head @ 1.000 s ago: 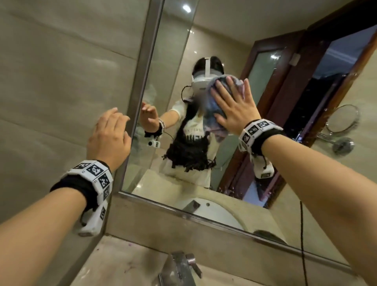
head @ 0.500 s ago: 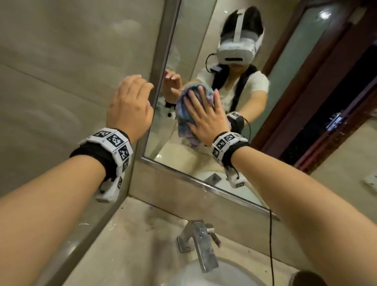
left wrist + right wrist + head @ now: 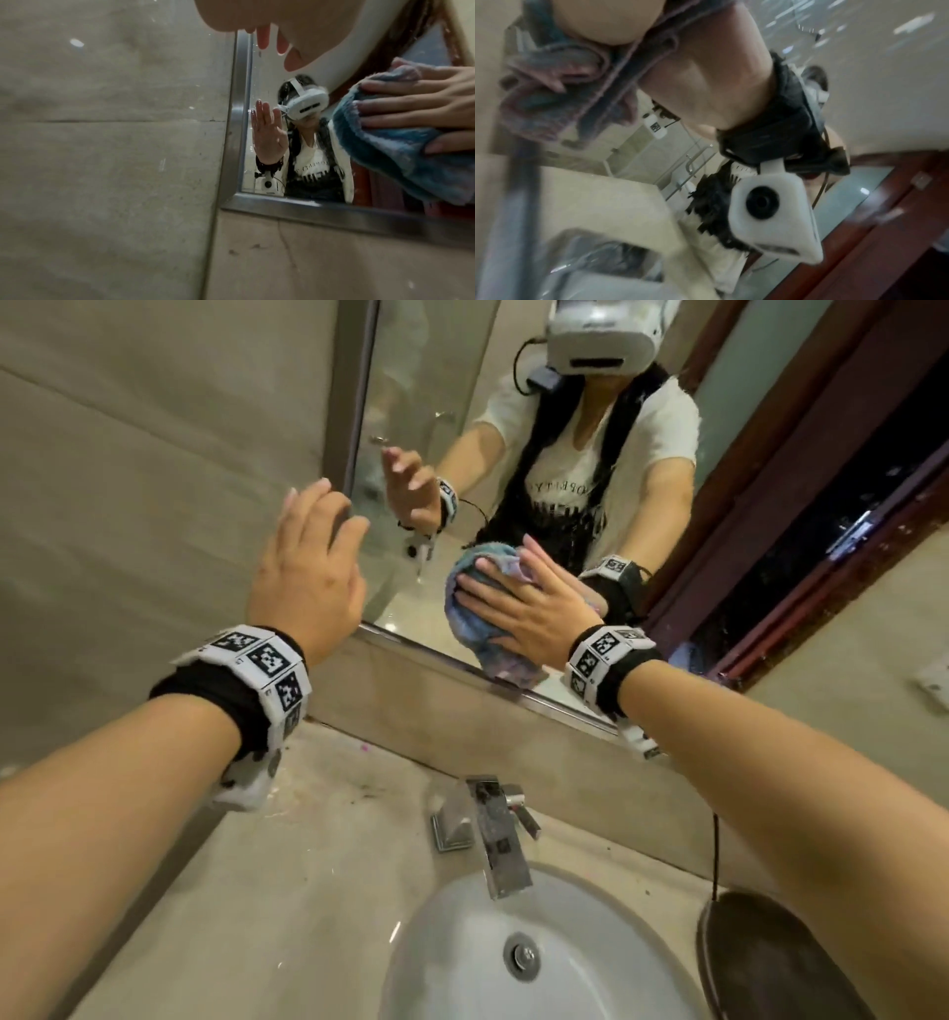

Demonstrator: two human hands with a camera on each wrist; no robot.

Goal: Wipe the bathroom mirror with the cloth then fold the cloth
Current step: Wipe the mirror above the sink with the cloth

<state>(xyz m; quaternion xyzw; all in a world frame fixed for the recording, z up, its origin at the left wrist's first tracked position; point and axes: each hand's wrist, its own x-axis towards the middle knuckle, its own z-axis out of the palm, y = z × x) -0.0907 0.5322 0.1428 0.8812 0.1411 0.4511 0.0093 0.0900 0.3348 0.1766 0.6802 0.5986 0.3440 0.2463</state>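
Observation:
The bathroom mirror (image 3: 405, 377) has a metal frame and hangs above the sink counter. A crumpled blue and pink cloth (image 3: 464, 616) lies against the glass just above the frame's bottom edge. My right hand (image 3: 534, 603) presses it there with spread, fairly straight fingers. The left wrist view shows the cloth (image 3: 385, 154) under those fingers (image 3: 411, 105). My left hand (image 3: 308, 572) is raised with straight fingers by the mirror's left frame and holds nothing. The right wrist view is blurred, with the cloth (image 3: 552, 85) bunched at upper left.
A chrome faucet (image 3: 493, 829) stands below the mirror over a white basin (image 3: 452, 968) set in a beige counter (image 3: 308, 865). A dark round object (image 3: 760, 963) sits at the counter's right. A black cord (image 3: 715, 855) hangs from my right arm. Beige tiled wall fills the left.
My right hand has slid the cloth down and leftward over the glass to its bottom edge. The left hand's fingers have straightened. The head view has tipped down to the sink.

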